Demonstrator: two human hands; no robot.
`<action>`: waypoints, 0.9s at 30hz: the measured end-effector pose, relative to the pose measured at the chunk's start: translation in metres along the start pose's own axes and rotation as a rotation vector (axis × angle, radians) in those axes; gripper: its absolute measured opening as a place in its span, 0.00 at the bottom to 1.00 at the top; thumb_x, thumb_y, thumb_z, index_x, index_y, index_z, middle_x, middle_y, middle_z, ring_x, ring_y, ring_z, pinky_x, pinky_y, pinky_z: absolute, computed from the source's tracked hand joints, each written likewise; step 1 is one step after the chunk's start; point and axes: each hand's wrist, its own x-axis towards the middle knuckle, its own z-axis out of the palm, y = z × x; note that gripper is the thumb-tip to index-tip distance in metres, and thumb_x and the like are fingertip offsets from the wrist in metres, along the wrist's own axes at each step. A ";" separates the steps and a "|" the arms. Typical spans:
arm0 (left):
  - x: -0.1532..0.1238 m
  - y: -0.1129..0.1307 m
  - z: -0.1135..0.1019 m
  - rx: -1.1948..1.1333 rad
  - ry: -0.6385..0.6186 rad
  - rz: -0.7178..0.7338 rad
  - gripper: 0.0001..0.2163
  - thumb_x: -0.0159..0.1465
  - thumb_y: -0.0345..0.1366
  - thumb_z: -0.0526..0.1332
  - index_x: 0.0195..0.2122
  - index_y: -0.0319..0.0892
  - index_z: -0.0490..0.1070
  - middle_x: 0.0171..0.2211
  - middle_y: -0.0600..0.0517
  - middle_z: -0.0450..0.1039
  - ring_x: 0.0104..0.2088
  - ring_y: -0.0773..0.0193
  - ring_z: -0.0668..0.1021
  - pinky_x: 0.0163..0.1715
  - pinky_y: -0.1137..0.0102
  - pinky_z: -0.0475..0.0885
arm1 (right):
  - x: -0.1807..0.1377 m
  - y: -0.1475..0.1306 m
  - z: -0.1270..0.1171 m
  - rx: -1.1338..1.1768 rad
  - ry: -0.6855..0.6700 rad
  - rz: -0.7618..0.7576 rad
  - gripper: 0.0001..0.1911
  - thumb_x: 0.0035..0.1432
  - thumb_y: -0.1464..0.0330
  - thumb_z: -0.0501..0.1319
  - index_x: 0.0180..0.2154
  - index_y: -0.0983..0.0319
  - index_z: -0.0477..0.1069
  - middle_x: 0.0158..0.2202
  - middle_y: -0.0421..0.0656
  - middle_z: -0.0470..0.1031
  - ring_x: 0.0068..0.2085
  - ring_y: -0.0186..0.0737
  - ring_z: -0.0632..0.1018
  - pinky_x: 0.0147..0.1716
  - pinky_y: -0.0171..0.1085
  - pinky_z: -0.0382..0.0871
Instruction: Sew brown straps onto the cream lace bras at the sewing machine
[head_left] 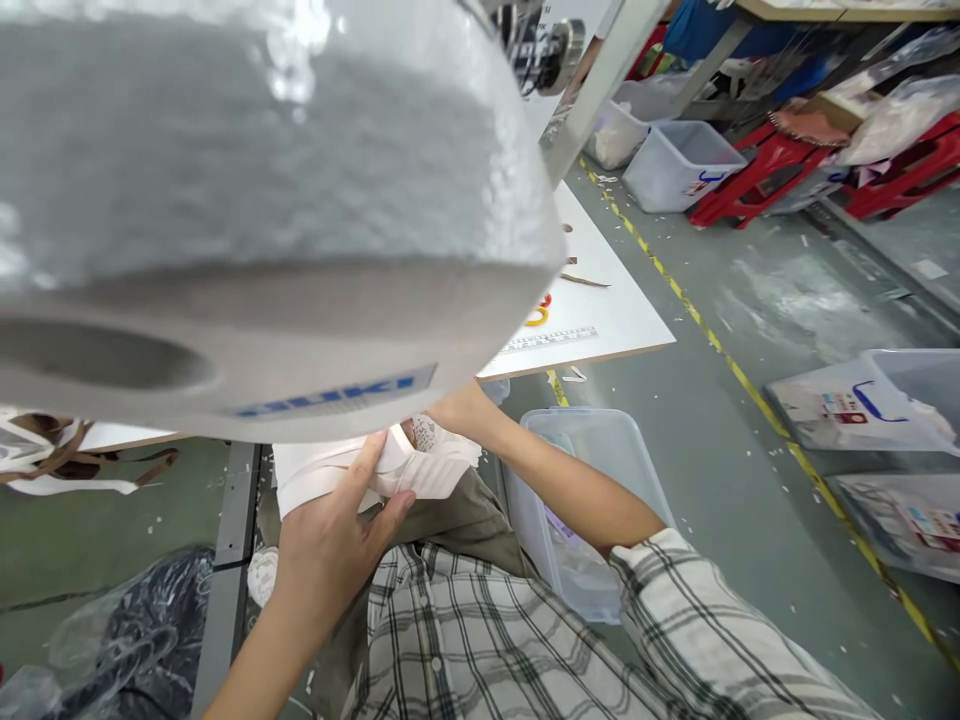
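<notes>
A big grey sewing machine head (262, 200) with blue lettering fills the upper left and hides much of the white table (600, 320). Below its edge, my left hand (337, 535) is closed on a white fabric piece (420, 470), thumb and fingers pinching its folded edge over my lap. My right hand (457, 410) reaches in from the right to the same fabric; its fingers are hidden under the machine head, only wrist and forearm show.
A clear plastic bin (592, 440) stands on the floor by my right knee. More clear bins (679, 160) and red stools (757, 170) lie along a yellow floor line (750, 385). Dark plastic bags (127, 630) sit at lower left. Brown-and-white straps (67, 460) hang at the left.
</notes>
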 end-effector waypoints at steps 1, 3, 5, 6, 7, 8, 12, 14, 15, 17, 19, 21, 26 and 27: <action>0.000 0.000 0.000 0.001 -0.001 -0.001 0.26 0.66 0.52 0.57 0.61 0.42 0.66 0.13 0.61 0.63 0.10 0.71 0.60 0.14 0.75 0.53 | 0.000 0.000 0.000 0.001 0.000 -0.001 0.07 0.59 0.69 0.58 0.28 0.61 0.65 0.36 0.44 0.69 0.39 0.41 0.72 0.39 0.41 0.70; 0.000 0.000 0.000 -0.002 -0.003 -0.005 0.26 0.66 0.52 0.57 0.60 0.42 0.67 0.13 0.61 0.63 0.10 0.71 0.61 0.14 0.75 0.54 | 0.000 0.001 0.001 0.007 -0.002 -0.002 0.07 0.59 0.69 0.58 0.28 0.61 0.65 0.37 0.45 0.69 0.39 0.41 0.72 0.39 0.41 0.71; 0.000 0.000 0.000 -0.005 -0.005 -0.009 0.26 0.66 0.51 0.58 0.60 0.42 0.67 0.12 0.61 0.63 0.11 0.71 0.62 0.15 0.75 0.55 | 0.000 0.001 0.001 0.016 -0.002 0.001 0.06 0.59 0.69 0.58 0.29 0.61 0.66 0.37 0.45 0.69 0.39 0.41 0.72 0.39 0.41 0.71; -0.001 0.000 0.000 -0.003 -0.005 -0.012 0.26 0.66 0.51 0.59 0.60 0.42 0.67 0.12 0.61 0.63 0.11 0.71 0.62 0.15 0.75 0.55 | 0.000 0.002 0.001 0.018 -0.001 0.007 0.06 0.59 0.69 0.58 0.29 0.61 0.66 0.37 0.44 0.69 0.39 0.41 0.72 0.39 0.41 0.71; -0.001 0.000 0.001 0.000 -0.006 -0.018 0.26 0.65 0.51 0.59 0.60 0.42 0.67 0.11 0.62 0.61 0.10 0.71 0.62 0.15 0.75 0.55 | 0.000 0.002 0.001 0.020 -0.001 0.015 0.06 0.60 0.69 0.58 0.29 0.61 0.66 0.37 0.44 0.69 0.39 0.41 0.72 0.39 0.41 0.71; -0.001 0.000 0.001 0.003 -0.006 -0.021 0.26 0.65 0.51 0.59 0.60 0.42 0.68 0.10 0.62 0.59 0.10 0.70 0.62 0.15 0.75 0.55 | 0.000 0.002 0.001 0.024 -0.001 0.022 0.06 0.60 0.69 0.58 0.30 0.61 0.67 0.37 0.44 0.70 0.40 0.41 0.73 0.39 0.40 0.71; -0.001 0.002 0.003 0.009 -0.008 -0.024 0.27 0.65 0.51 0.59 0.61 0.41 0.66 0.08 0.64 0.52 0.09 0.69 0.61 0.14 0.75 0.53 | -0.003 0.002 0.003 0.078 0.016 0.020 0.06 0.61 0.67 0.57 0.36 0.62 0.71 0.43 0.46 0.72 0.44 0.41 0.74 0.43 0.40 0.72; -0.001 0.003 0.003 0.002 0.003 -0.029 0.26 0.65 0.50 0.59 0.61 0.41 0.66 0.08 0.65 0.53 0.09 0.69 0.62 0.13 0.75 0.53 | -0.006 0.004 0.005 0.101 0.050 0.008 0.07 0.62 0.67 0.57 0.39 0.62 0.72 0.47 0.46 0.73 0.47 0.42 0.74 0.46 0.40 0.71; -0.001 0.004 0.003 -0.005 0.010 -0.031 0.26 0.65 0.50 0.59 0.61 0.41 0.66 0.08 0.65 0.54 0.08 0.70 0.62 0.13 0.76 0.53 | -0.008 0.004 0.006 0.108 0.073 0.005 0.07 0.62 0.67 0.57 0.40 0.62 0.72 0.48 0.46 0.73 0.49 0.42 0.74 0.48 0.41 0.71; -0.001 0.006 0.003 -0.009 0.026 -0.026 0.26 0.65 0.50 0.59 0.60 0.40 0.67 0.08 0.64 0.56 0.08 0.70 0.61 0.13 0.76 0.54 | -0.013 0.006 0.007 0.136 0.121 0.013 0.08 0.63 0.67 0.57 0.42 0.61 0.72 0.51 0.47 0.72 0.52 0.43 0.73 0.49 0.41 0.71; -0.001 0.008 0.002 -0.007 0.036 -0.017 0.26 0.66 0.49 0.59 0.59 0.39 0.67 0.11 0.62 0.63 0.09 0.71 0.64 0.14 0.75 0.55 | -0.021 0.007 0.006 0.178 0.166 0.045 0.09 0.64 0.66 0.57 0.43 0.60 0.72 0.53 0.47 0.71 0.53 0.42 0.73 0.46 0.39 0.72; -0.001 0.010 0.001 -0.008 0.039 -0.013 0.26 0.65 0.49 0.60 0.60 0.39 0.67 0.15 0.59 0.69 0.11 0.71 0.66 0.15 0.75 0.56 | -0.030 0.007 0.004 0.206 0.192 0.083 0.09 0.64 0.65 0.58 0.45 0.59 0.71 0.54 0.47 0.69 0.52 0.41 0.73 0.43 0.38 0.73; -0.002 0.012 -0.001 -0.023 0.007 -0.054 0.26 0.65 0.48 0.61 0.60 0.39 0.67 0.10 0.63 0.60 0.09 0.70 0.63 0.16 0.75 0.56 | -0.049 0.008 0.000 0.221 0.170 0.133 0.07 0.65 0.65 0.58 0.43 0.60 0.70 0.46 0.45 0.71 0.46 0.38 0.74 0.41 0.36 0.71; -0.003 0.012 -0.002 -0.018 -0.001 -0.068 0.26 0.65 0.48 0.61 0.60 0.38 0.67 0.10 0.63 0.60 0.09 0.70 0.63 0.16 0.75 0.56 | -0.052 0.008 -0.001 0.231 0.160 0.140 0.07 0.65 0.65 0.58 0.43 0.60 0.69 0.44 0.45 0.71 0.45 0.37 0.74 0.40 0.35 0.71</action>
